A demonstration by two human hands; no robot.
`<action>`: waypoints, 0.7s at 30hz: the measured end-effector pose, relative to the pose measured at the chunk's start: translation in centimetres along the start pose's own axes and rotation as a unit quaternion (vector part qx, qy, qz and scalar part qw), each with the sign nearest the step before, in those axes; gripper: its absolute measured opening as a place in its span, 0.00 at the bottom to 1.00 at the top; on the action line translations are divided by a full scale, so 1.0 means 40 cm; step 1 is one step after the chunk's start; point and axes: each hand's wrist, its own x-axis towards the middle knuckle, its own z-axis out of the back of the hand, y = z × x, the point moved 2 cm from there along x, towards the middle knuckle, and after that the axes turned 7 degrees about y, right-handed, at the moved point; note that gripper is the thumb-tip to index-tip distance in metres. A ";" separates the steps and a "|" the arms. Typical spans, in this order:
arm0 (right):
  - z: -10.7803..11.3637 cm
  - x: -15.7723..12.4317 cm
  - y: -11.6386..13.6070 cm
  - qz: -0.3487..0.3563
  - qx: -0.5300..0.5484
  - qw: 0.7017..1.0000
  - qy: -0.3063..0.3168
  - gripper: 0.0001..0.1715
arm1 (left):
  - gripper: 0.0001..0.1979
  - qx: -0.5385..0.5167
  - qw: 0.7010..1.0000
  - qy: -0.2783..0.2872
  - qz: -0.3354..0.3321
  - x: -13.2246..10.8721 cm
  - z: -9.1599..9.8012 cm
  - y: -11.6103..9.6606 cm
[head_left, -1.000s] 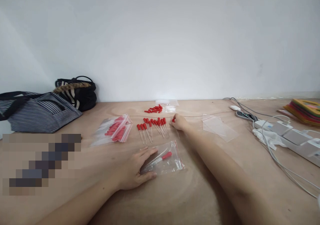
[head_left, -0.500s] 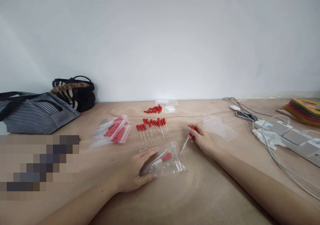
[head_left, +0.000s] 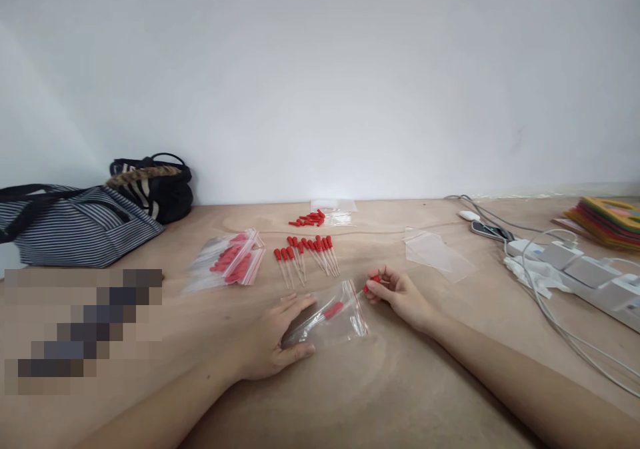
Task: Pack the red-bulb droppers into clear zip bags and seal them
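Note:
My left hand (head_left: 280, 336) lies on the table with fingers and thumb spread, resting on the closed end of a clear zip bag (head_left: 350, 328). Inside that bag lies a glass dropper (head_left: 333, 310) with a red rubber bulb. My right hand (head_left: 397, 296) pinches another dropper (head_left: 372, 284) by its red bulb. Its glass tube points left into the mouth of the bag, where the tip is hard to make out. Beyond my hands, several droppers (head_left: 300, 246) lie in a loose row with their bulbs away from me.
To the left are filled zip bags (head_left: 245, 272), a striped bag (head_left: 75, 229) and a black bag (head_left: 173, 192). Loose red bulbs (head_left: 313, 219) and glass tubes (head_left: 340, 218) lie at the back. Flat zip bags (head_left: 435, 256), a power strip (head_left: 585, 269) and cables are on the right.
My right hand has moved left and turned the dropper from slanting downward to nearly level, its tube now at the bag's mouth. My left hand stays in place.

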 end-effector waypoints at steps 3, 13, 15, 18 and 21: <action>-0.010 -0.012 -0.006 0.000 -0.045 0.997 0.056 0.22 | 0.30 -0.002 1.000 0.022 -0.006 0.002 0.005 0.000; -0.047 -0.020 0.008 -0.033 -0.080 0.957 0.276 0.14 | 0.30 -0.003 0.999 0.032 -0.002 0.003 0.013 -0.010; -0.054 -0.011 0.008 -0.035 -0.080 0.961 0.261 0.14 | 0.30 -0.005 0.999 0.035 0.000 0.002 0.016 -0.014; -0.065 0.010 0.000 -0.047 -0.082 0.972 0.215 0.16 | 0.29 -0.002 0.999 0.040 0.004 0.001 0.019 -0.019; -0.070 0.024 -0.011 -0.064 -0.097 0.977 0.177 0.19 | 0.29 -0.002 1.000 0.024 -0.004 0.002 0.016 -0.015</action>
